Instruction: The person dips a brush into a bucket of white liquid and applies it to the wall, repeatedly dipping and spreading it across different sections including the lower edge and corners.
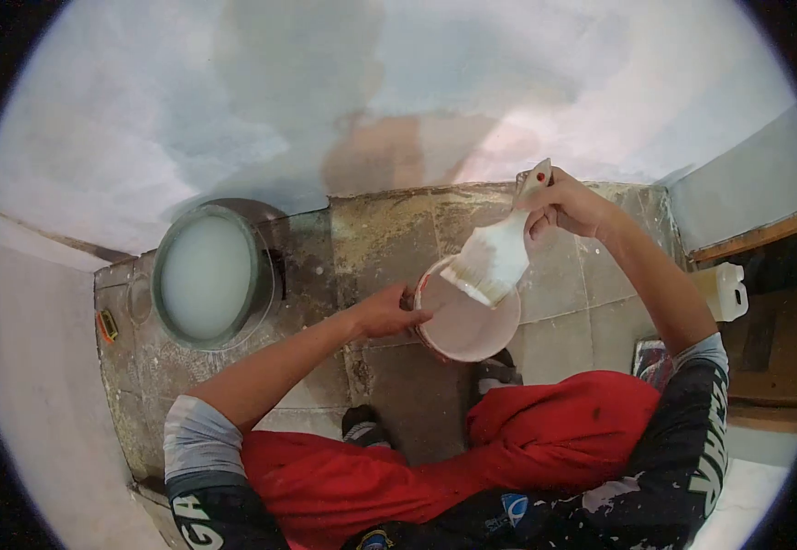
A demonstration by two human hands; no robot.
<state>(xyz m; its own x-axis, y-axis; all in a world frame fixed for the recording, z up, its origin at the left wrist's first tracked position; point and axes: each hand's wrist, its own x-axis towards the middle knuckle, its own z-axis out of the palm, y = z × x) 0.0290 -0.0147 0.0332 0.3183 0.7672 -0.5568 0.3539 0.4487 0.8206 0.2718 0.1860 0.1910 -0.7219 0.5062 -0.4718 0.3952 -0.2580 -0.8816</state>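
Observation:
My right hand (560, 204) is closed round the handle of a wide white paintbrush (506, 252). The brush tilts down to the left, its pale, wet-looking bristles over the rim of a small bucket (475, 325). Whitish-pink liquid fills the inside of that bucket. At the bucket's left rim, my left hand (389, 312) grips the edge, thumb over the rim and fingers hidden on the outer side.
A larger green bucket (167, 316) of milky liquid stands on the tiled floor (384, 238) to the left. Beside it lies a small yellow-and-black object (107, 325). A whitish jug (726, 291) is at the right, near a cardboard box (769, 344). The painted wall (472, 55) rises ahead.

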